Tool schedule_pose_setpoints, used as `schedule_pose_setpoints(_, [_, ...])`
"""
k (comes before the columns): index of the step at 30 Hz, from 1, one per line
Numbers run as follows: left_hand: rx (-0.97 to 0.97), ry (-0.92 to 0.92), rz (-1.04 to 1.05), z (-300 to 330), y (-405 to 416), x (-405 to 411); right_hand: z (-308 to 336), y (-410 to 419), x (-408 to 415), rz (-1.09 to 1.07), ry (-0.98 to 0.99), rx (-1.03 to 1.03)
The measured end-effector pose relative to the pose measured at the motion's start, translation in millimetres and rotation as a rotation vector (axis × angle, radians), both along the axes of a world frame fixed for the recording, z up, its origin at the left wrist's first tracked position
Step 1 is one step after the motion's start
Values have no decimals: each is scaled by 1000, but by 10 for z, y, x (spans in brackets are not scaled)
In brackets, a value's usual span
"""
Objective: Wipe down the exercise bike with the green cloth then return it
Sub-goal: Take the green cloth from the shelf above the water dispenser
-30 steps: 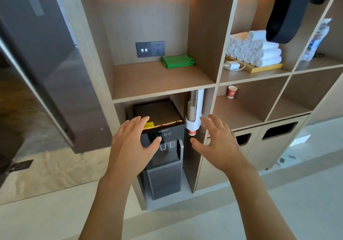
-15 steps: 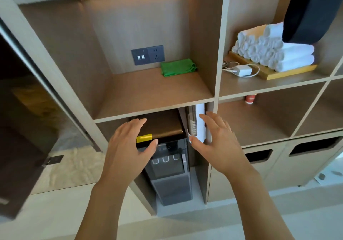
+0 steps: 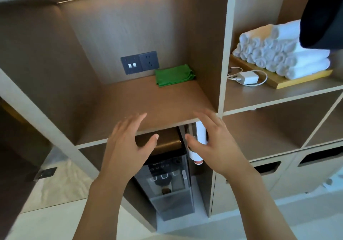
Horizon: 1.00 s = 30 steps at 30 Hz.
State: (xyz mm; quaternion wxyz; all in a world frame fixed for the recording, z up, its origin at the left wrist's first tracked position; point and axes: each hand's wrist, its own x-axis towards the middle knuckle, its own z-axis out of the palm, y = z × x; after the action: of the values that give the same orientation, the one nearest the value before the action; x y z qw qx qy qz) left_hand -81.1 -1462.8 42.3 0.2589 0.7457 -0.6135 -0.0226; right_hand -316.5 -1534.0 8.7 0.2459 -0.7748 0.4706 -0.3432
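Observation:
The green cloth lies folded at the back right of a wooden shelf compartment, just below a wall socket. My left hand and my right hand hover side by side in front of the shelf's front edge, palms down, fingers spread, holding nothing. Both are well short of the cloth. No exercise bike is in view.
A grey switch and socket plate sits on the back wall. A water dispenser and a cup tube stand below the shelf. The right compartment holds rolled white towels on a tray and a white charger. A dark object hangs at top right.
The view has come closer to the shelving and the shelf fills more of the frame. Both hands have risen from in front of the dispenser to the shelf's front edge.

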Motion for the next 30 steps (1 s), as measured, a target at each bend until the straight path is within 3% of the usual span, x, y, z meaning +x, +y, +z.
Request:
schedule_pose_setpoints(7, [-78,45,-93,288,-639,401,255,-626,408,11,1,-71])
schedule_pose_setpoints(20, [-212,-180,-310,602,-1864,1017,612,-1725,1108,-13,170,-167])
schedule_pose_setpoints(25, [-234,-158,-360,769,-2309,1026,687,-2219,1313,-20,175,-107])
schedule_pose_setpoints(30, [-131,-172,-352,741,-2661,1081,565,-2657,1449,-15,238,-39])
